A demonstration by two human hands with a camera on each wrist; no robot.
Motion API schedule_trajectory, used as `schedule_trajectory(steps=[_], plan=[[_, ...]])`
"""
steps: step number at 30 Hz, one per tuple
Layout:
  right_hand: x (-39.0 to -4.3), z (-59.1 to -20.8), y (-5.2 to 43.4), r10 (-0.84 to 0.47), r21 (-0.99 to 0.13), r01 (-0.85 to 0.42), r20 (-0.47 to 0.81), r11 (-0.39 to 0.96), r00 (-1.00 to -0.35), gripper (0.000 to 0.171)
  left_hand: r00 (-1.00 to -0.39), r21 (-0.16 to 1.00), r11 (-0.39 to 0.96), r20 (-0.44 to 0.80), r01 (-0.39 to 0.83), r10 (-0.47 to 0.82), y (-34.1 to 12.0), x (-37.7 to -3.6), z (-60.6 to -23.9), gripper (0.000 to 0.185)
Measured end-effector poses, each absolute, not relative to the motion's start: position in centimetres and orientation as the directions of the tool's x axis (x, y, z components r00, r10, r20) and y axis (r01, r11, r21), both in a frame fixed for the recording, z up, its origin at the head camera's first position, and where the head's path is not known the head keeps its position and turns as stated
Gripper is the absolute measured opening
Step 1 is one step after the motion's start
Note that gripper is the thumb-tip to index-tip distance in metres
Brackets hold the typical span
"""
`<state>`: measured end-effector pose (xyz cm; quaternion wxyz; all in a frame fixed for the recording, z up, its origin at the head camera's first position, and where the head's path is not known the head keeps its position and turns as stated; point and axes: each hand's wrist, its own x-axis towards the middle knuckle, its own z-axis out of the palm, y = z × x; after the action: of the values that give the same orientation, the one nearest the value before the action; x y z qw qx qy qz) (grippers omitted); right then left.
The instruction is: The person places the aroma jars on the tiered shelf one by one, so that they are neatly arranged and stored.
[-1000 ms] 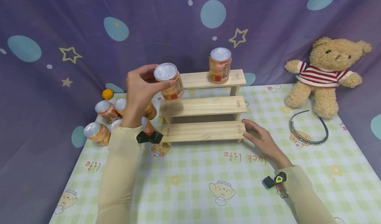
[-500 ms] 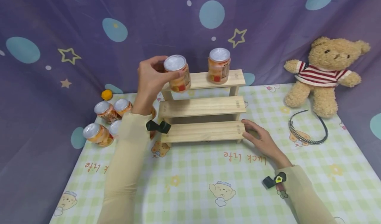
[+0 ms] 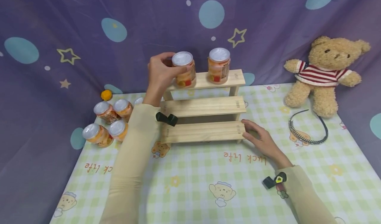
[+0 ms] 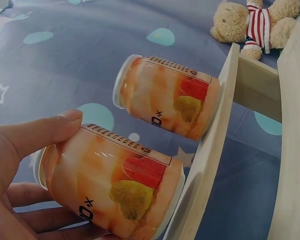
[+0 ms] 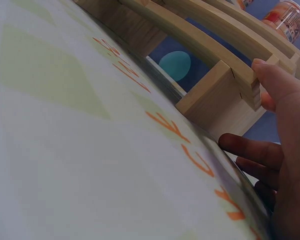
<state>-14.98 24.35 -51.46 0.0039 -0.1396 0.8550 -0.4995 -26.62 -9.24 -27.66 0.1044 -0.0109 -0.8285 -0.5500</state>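
A three-step wooden rack (image 3: 205,106) stands on the checked cloth. My left hand (image 3: 162,73) grips an orange fruit jar (image 3: 184,68) with a silver lid, its base on the left part of the top step; in the left wrist view this held jar (image 4: 110,185) touches the plank edge. A second jar (image 3: 219,65) stands upright on the same step to the right, and shows as the far jar (image 4: 165,97) at the wrist. My right hand (image 3: 259,138) rests on the cloth, thumb on the bottom step's right end (image 5: 240,82).
Several more jars (image 3: 108,120) cluster on the cloth left of the rack, near a small orange ball (image 3: 106,94). A teddy bear (image 3: 325,73) sits at the back right with a black headband (image 3: 308,128) before it. A purple curtain hangs close behind.
My left hand carried the jar up and to the right, from in front of the middle step onto the top step. The right hand stayed in place.
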Motion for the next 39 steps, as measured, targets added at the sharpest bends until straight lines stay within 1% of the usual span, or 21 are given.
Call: schedule_trajectory(steps=[5, 10, 20, 28, 32, 35, 39], plan=[[-15.0, -51.5, 24.4, -0.245, -0.85, -0.242, 0.139, 0.467, -0.96, 0.052, -0.981, 0.911, 0.395, 0.173, 0.123, -0.093, -8.7, -27.2, -27.8, 0.059], [-15.0, -51.6, 24.4, -0.247, -0.848, -0.247, 0.142, 0.468, -0.958, 0.052, -0.981, 0.896, 0.428, 0.173, 0.12, -0.085, -8.1, -27.5, -27.8, 0.06], [-15.0, -51.4, 24.4, -0.246, -0.853, -0.247, 0.146, 0.46, -0.958, 0.052, -0.982, 0.895, 0.429, 0.17, 0.12, -0.078, -7.2, -27.9, -28.4, 0.063], [-15.0, -51.3, 24.4, -0.244, -0.848, -0.244, 0.141, 0.471, -0.96, 0.052, -0.982, 0.874, 0.464, 0.184, 0.148, -0.035, -7.2, -28.0, -28.5, 0.061], [-15.1, -51.3, 24.4, -0.237, -0.853, -0.226, 0.125, 0.47, -0.964, 0.052, -0.985, 0.859, 0.492, 0.172, 0.142, -0.017, -7.4, -27.9, -28.5, 0.071], [-15.1, -51.4, 24.4, -0.236, -0.853, -0.223, 0.121, 0.472, -0.964, 0.052, -0.989, 0.868, 0.479, 0.148, 0.127, -0.006, -7.7, -27.6, -28.6, 0.078], [-15.0, -51.4, 24.3, -0.236, -0.849, -0.232, 0.132, 0.474, -0.963, 0.052, -0.989, 0.886, 0.442, 0.149, 0.136, 0.007, -8.3, -27.0, -28.6, 0.08]])
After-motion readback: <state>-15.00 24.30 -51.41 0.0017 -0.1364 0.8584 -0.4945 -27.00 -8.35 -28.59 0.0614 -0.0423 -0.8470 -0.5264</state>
